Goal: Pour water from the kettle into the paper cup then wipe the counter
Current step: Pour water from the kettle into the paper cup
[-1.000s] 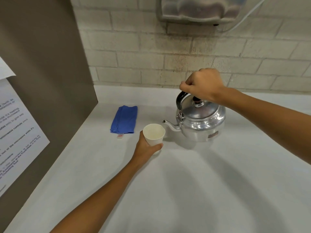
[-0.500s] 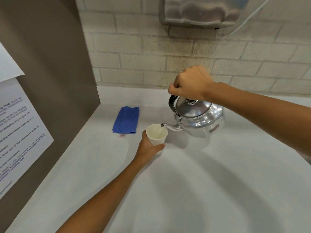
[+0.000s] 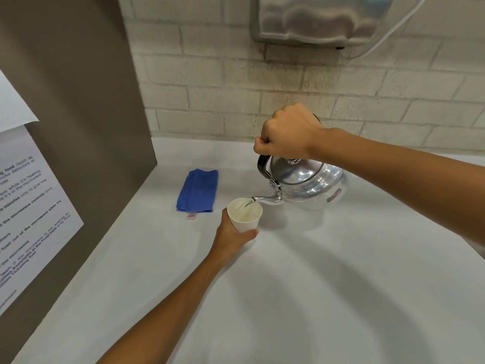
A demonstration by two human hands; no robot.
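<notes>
A shiny metal kettle [image 3: 309, 186] hangs tilted above the white counter [image 3: 315, 285], spout down to the left. My right hand [image 3: 288, 132] is shut on its black handle from above. The spout tip sits over the rim of a white paper cup [image 3: 244, 216], and water runs into it. My left hand [image 3: 231, 235] grips the cup from the near left side, holding it upright on or just above the counter. A folded blue cloth [image 3: 198, 190] lies flat on the counter to the left of the cup, untouched.
A brown panel [image 3: 78, 114] with a printed paper notice [image 3: 29, 214] walls off the left side. A pale brick wall [image 3: 262, 82] closes the back, with a metal dispenser [image 3: 320, 19] mounted high on it.
My right hand lifted the kettle off the counter, carried it left and tipped it; the spout now reaches over the cup. My left hand stayed on the cup.
</notes>
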